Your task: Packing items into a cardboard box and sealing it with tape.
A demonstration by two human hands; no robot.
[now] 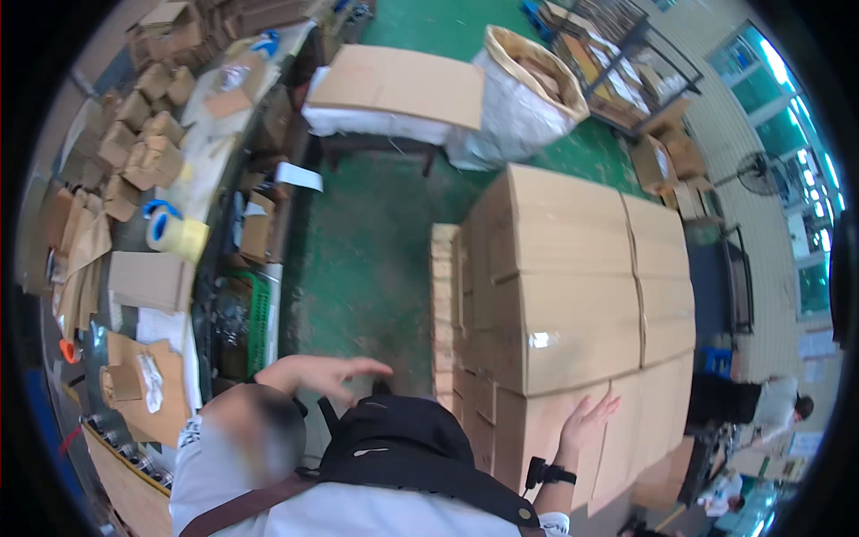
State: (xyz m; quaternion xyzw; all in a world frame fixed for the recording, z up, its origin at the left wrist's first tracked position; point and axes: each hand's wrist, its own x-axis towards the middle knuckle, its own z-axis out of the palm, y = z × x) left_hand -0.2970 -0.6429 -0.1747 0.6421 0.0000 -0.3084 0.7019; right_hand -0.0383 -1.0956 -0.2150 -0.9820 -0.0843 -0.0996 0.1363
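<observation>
My left hand [333,376] is raised in front of my body, its fingers stretched out and holding nothing. Over on the right, my right hand [588,421] is lifted with its fingers apart and nothing in it. It shows against the lower front of a large stack of brown cardboard cartons [577,300]; whether it touches them I cannot tell. The cartons stand in tiers, with a piece of shiny tape on one of them. A black bag [394,438] hangs at my chest on a brown strap, and a dark band circles my right wrist.
A long workbench [201,174] runs along the left, bearing small cardboard boxes [152,161] and tape rolls [170,231]. Beneath it sits a green crate [258,313]. Ahead are a cardboard-topped table [398,85] and a big white sack [510,112]. At far right, a person [774,407] is near machinery.
</observation>
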